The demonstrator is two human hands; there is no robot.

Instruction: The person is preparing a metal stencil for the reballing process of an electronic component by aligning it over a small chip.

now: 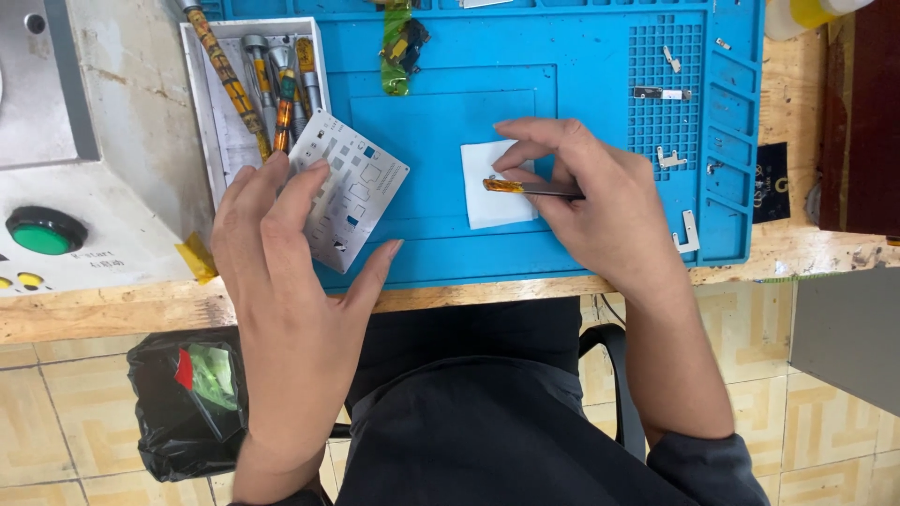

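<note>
My right hand (586, 192) grips a thin metal tool (525, 187) with an amber-taped tip, laid across a small white square pad (487, 201) on the blue work mat (562, 56); its fingertips touch the pad's upper edge. My left hand (286, 272) rests flat with fingers apart at the mat's near left corner. Its fingertips lie on a silver stencil plate (361, 183) with many small cut-outs, which sits tilted between the mat and a tray. It grips nothing.
A white tray (208, 112) holds several amber-taped tools at the back left. A grey box with a green button (42, 231) stands left. Small metal parts (670, 157) lie on the mat's right grid. A black bin bag (183, 398) sits on the floor below.
</note>
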